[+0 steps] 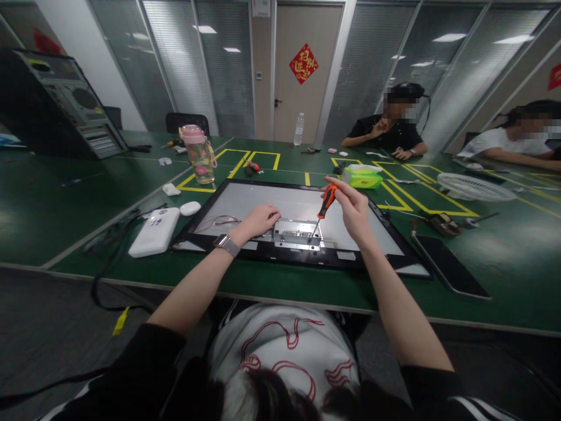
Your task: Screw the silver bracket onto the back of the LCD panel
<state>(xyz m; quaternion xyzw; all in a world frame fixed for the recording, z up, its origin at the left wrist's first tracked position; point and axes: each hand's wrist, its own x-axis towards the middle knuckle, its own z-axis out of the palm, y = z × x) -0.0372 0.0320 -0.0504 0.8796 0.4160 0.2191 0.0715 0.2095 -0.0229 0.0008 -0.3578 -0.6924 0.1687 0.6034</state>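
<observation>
A flat display panel [214, 204] with a black frame and a pale grey back lies before me on the green table. Near its front edge sits a silver metal bracket [295, 225]. My right hand [353, 207] is closed on the handle of an orange and black screwdriver [328, 203], whose shaft slants down to the bracket's right part. The exact tip contact is too small to make out. Laid low over the panel, my left hand [258, 222] has its fingers stretched out, with the fingertips at the bracket's left end. Thin wires [225, 220] run beside it.
Left of the panel lie a white power bank [155, 233] and a pink-lidded bottle [197, 153]. A green tissue pack [362, 176] stands behind it. To the right are a dark tablet [451, 265] and a white fan grille [477, 186]. Two people sit across the table.
</observation>
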